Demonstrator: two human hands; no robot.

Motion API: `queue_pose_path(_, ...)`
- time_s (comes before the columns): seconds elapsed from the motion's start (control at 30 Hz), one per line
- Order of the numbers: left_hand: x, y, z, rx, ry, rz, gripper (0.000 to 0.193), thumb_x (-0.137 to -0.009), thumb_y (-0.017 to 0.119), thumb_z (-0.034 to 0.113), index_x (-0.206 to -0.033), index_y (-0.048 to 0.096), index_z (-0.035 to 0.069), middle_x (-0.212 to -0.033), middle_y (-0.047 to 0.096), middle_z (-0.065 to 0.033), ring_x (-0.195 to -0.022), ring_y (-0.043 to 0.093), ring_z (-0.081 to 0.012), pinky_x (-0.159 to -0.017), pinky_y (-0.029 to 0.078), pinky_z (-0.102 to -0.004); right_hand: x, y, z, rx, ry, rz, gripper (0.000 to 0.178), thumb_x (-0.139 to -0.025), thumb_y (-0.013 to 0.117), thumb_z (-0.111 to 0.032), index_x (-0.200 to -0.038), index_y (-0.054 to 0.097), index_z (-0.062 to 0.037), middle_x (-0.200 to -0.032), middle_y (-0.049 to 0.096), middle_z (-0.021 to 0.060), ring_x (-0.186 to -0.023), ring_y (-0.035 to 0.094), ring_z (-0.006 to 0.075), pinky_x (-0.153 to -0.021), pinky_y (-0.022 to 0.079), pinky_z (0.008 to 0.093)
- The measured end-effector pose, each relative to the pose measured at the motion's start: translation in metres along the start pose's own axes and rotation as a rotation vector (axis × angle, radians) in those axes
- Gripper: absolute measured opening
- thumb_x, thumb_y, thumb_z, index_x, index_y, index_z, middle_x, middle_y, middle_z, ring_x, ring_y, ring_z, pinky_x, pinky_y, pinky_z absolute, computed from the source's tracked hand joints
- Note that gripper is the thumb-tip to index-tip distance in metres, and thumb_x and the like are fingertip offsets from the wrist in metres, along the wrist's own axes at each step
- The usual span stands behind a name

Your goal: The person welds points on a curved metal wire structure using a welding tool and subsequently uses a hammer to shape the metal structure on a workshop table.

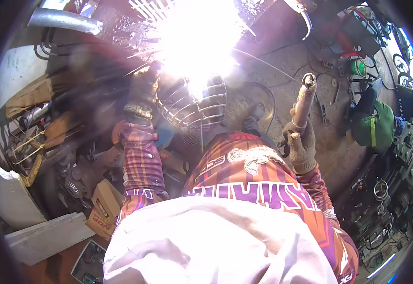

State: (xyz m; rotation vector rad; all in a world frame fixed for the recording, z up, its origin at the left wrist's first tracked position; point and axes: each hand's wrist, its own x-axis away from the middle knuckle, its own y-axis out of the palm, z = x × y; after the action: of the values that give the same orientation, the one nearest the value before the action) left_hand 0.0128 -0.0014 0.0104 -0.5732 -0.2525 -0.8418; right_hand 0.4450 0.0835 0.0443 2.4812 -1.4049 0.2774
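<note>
My right hand (302, 146), in a knit work glove, is wrapped round a welding electrode holder (305, 97) that points up and away from me. A thin welding rod (265, 63) runs from its tip leftward to a blinding white glare (202, 33) at the top middle. Under the glare sits a rounded cage of curved metal bars (192, 105). My left hand (143, 92), also in a glove, reaches up along the cage's left side. Its fingers fade into the glare, so whether they grip anything is hidden.
A thick metal pipe (64, 21) lies at the far left. Boards (50, 236) and a cardboard box (104, 208) are at the near left. On the right, a person in a green top (379, 125) bends beside machinery (381, 203). Cables cross the floor (282, 52).
</note>
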Motion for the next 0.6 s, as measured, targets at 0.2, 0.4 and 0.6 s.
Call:
queue_pose_path(0.2,-0.010,0.001,-0.007,-0.073,0.083,0.005,0.037,-0.091,0.064,0.040,-0.069,0.059,0.009,-0.056,0.051,-0.0004,-0.053,0.047,-0.0086,-0.050,0.038,-0.0310,-0.001,0.002,0.000,0.084,-0.035,0.011,0.081,-0.088,0.065,-0.052,-0.140,0.035,0.0022,-0.082,0.055,0.0000,-0.062,0.053,0.0085,-0.054,0.044,0.0225)
queue_pose_path(0.4,-0.005,0.001,-0.008,-0.097,0.108,0.024,0.037,-0.090,0.064,0.041,-0.073,0.061,0.010,-0.058,0.052,0.0002,-0.054,0.048,-0.0087,-0.050,0.038,-0.0299,-0.001,0.003,-0.006,0.005,-0.028,0.000,0.060,-0.091,0.065,-0.035,-0.132,0.043,0.0020,-0.082,0.056,0.0004,-0.068,0.053,0.0076,-0.061,0.045,0.0235)
queue_pose_path(0.6,-0.011,-0.003,-0.013,-0.145,0.175,0.026,0.036,-0.090,0.065,0.043,-0.076,0.062,0.010,-0.060,0.053,0.0008,-0.055,0.050,-0.0088,-0.050,0.039,-0.0289,0.000,-0.003,0.000,-0.038,0.017,-0.054,0.059,-0.091,0.066,-0.031,-0.134,0.043,0.0024,-0.086,0.056,0.0006,-0.068,0.052,0.0077,-0.062,0.046,0.0239)
